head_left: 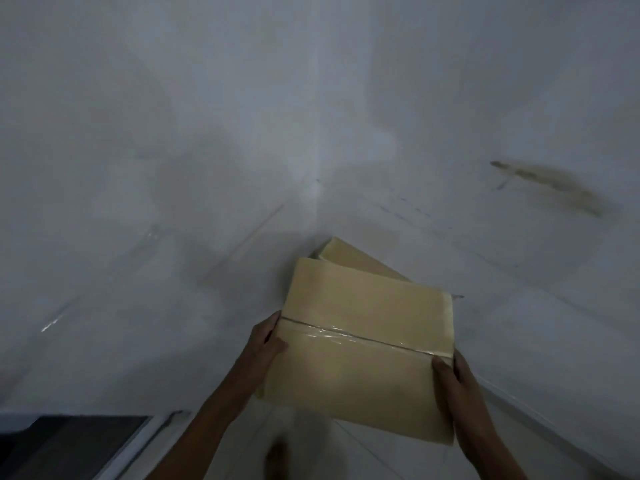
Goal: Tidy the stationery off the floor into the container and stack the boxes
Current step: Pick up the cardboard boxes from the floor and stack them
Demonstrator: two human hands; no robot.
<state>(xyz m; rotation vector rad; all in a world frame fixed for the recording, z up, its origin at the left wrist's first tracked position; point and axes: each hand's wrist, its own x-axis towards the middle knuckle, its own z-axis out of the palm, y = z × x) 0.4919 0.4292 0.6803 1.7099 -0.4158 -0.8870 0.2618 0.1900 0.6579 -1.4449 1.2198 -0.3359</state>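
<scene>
I hold a taped cardboard box [360,344] in front of me, near a white room corner. My left hand [265,341] grips its left edge, thumb on top. At the right edge my right hand [453,379] grips it the same way. Clear tape runs across the lid seam. Behind and below it, a second cardboard box [349,254] sits against the corner, mostly hidden by the one I carry. No stationery or container is in view.
Two white walls meet at a corner [317,188]. A brownish smear [550,183] marks the right wall. Pale floor tiles [346,455] show below the box, where a blurred foot [277,455] appears. A dark framed opening [69,441] lies at the lower left.
</scene>
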